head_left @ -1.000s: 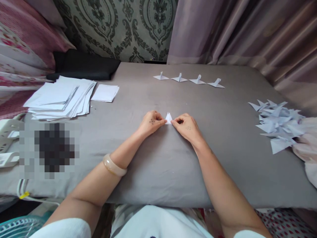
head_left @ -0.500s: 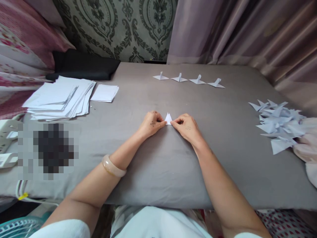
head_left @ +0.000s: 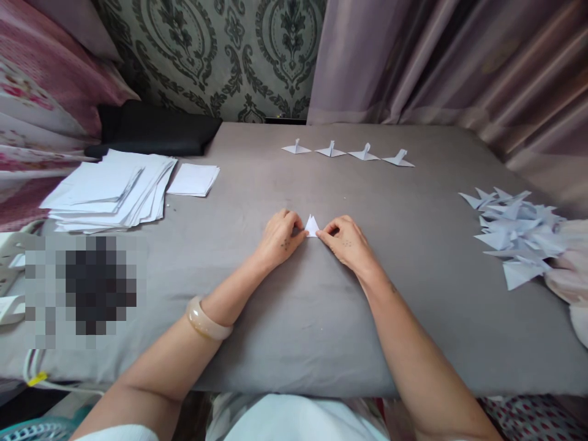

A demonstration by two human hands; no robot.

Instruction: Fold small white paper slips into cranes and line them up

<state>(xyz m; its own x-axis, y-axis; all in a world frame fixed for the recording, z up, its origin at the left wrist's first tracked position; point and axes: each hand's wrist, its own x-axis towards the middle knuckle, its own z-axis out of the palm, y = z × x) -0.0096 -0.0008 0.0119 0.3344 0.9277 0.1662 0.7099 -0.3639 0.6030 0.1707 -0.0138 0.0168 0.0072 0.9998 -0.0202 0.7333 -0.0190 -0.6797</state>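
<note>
A: What do we see first, if we begin with the largest thing?
B: We see the grey counter, which fills most of the frame. On it, at the left, lies a large stack of sheets; these are flat, so we judge this paper is not yet folded.
A: And what seems to be done?
B: At the right edge of the frame we find a heap of folded pieces, with many points. In the upper middle, a row of four folded pieces appears complete in shape, we believe.
A: How are the hands?
B: Left hand and right hand are both narrow, thumb against fingers, in the centre.
A: Anything smaller?
B: In the upper left, beside the large stack, a small stack of sheets is also flat. Smallest, in the centre, is one small folded paper, held at its two lower corners by both hands. We judge it partly made: it has two peaks, but no spread sides like the row.
</note>
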